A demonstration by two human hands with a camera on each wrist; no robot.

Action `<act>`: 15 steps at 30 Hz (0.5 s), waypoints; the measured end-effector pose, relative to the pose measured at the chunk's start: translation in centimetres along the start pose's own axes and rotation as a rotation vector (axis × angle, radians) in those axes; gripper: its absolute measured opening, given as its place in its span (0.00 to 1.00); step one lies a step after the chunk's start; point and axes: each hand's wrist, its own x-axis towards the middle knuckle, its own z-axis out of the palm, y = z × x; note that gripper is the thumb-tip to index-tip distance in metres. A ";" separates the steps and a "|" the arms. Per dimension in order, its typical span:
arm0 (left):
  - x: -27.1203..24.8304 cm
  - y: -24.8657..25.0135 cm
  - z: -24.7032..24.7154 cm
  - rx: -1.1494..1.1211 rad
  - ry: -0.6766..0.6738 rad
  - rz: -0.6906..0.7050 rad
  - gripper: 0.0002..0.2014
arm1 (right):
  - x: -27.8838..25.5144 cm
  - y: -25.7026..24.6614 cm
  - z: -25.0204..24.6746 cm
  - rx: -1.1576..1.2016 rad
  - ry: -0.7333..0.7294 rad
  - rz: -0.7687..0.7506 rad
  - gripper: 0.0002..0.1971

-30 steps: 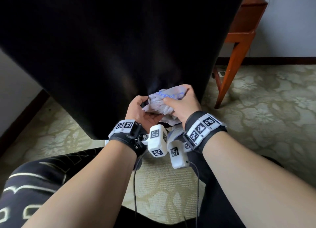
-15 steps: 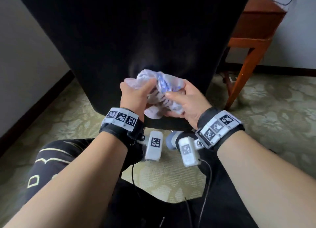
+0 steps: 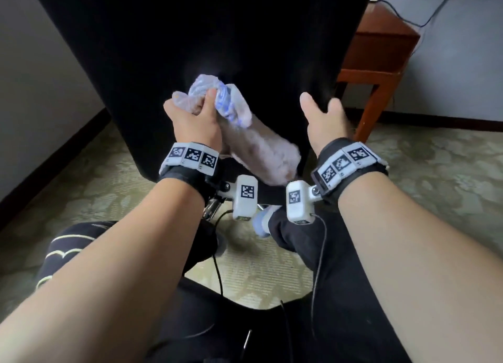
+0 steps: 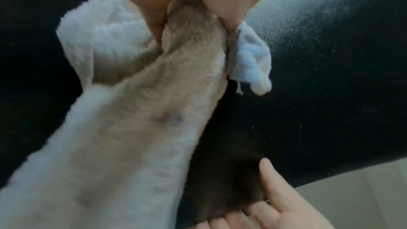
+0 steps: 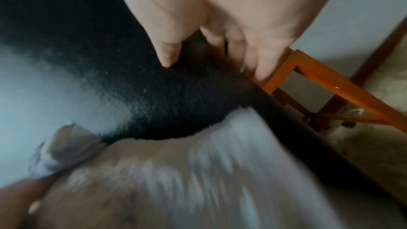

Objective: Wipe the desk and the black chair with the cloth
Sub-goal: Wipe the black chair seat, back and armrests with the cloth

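Both bare forearms reach forward side by side, each wrist banded with a marker strap. The left hand (image 3: pixel 190 120) is fisted, thumb up, fingers curled tight round a cloth (image 3: pixel 245 134). The right hand (image 3: pixel 324 120) is spread, thumb apart, its fingers (image 5: pixel 259 58) extended forward.

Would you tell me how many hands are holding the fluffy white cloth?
1: the left hand grips the fluffy white cloth; the right hand rests against the black chair's edge instead.
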 end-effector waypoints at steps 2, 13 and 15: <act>-0.6 -0.1 0.0 -0.033 0.009 -0.028 0.31 | 0.0 0.4 -0.1 -0.047 -0.037 -0.020 0.37; -5.9 -3.0 2.5 0.399 -0.158 0.393 0.24 | -3.1 3.2 2.2 0.085 -0.122 -0.055 0.22; -5.3 -5.9 1.7 0.483 -0.146 0.345 0.33 | -3.6 4.0 3.4 0.081 -0.146 -0.087 0.19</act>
